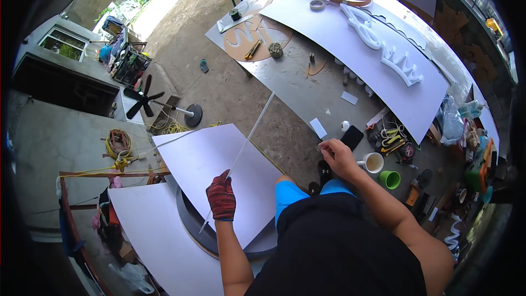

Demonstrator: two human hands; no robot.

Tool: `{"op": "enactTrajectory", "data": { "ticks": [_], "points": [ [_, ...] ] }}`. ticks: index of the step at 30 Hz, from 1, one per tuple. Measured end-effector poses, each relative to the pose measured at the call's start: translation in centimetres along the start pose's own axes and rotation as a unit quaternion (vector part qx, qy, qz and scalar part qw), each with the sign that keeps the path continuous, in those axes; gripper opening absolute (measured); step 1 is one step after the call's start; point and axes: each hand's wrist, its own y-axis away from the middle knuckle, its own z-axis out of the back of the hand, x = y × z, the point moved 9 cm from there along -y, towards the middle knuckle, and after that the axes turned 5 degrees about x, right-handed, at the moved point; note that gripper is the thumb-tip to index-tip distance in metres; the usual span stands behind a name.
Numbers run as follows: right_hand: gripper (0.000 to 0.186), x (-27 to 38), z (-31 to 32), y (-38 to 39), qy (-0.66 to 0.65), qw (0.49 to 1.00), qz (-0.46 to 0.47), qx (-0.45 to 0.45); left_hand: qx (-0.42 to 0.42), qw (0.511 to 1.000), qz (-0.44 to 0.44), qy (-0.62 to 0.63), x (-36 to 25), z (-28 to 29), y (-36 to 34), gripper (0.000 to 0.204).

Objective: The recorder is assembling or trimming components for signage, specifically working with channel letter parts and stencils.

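Note:
My left hand point(221, 199), in a red and black glove, is closed around a long thin white strip point(253, 130). The strip slants from over the white sheet point(219, 148) on my left up toward the workbench edge. My bare right hand point(341, 159) hovers at the near edge of the bench, fingers bent together; whether anything small is pinched there is hard to make out. Closest to it are a black phone point(352, 137), a small white card point(318, 128) and a white mug point(371, 163). A dark round panel point(192, 225) lies partly beneath the white sheet.
The grey bench point(296, 87) holds a large white sheet point(350, 49) with white crown-shaped outline pieces point(402, 68), a coiled brown band point(350, 1), a green cup point(389, 180) and hand tools point(392, 140). A black fan point(143, 98) and cable coils point(118, 145) stand left.

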Motion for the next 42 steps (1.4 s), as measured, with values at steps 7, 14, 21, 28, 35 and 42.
{"op": "enactTrajectory", "data": {
  "ticks": [7, 14, 21, 28, 35, 42],
  "points": [
    [0.017, -2.2, -2.6, -8.4, 0.041, 0.998, -0.052, -0.008, 0.018, 0.994, -0.065, -0.086, 5.6, 0.3, -16.8, 0.026],
    [0.019, -13.3, -2.1, -17.2, 0.030, 0.933, -0.304, -0.192, 0.032, 0.979, -0.184, -0.082, 10.3, -2.1, -36.1, 0.025],
    [0.020, -17.2, -1.8, -22.0, 0.071, 0.870, -0.395, -0.285, 0.142, 0.940, -0.267, -0.161, 8.6, -5.9, -51.5, 0.025],
    [0.027, -20.2, -1.7, -25.5, 0.175, 0.821, -0.426, -0.339, 0.180, 0.937, -0.296, -0.050, 9.5, -10.5, -62.9, 0.030],
    [0.028, -22.7, -2.8, -27.0, 0.168, 0.790, -0.506, -0.302, 0.186, 0.922, -0.304, -0.150, 12.2, -14.2, -72.3, 0.033],
    [0.022, -20.5, -3.8, -27.7, 0.224, 0.779, -0.516, -0.278, 0.214, 0.896, -0.316, -0.226, 12.0, -18.1, -80.0, 0.037]
  ]
}}
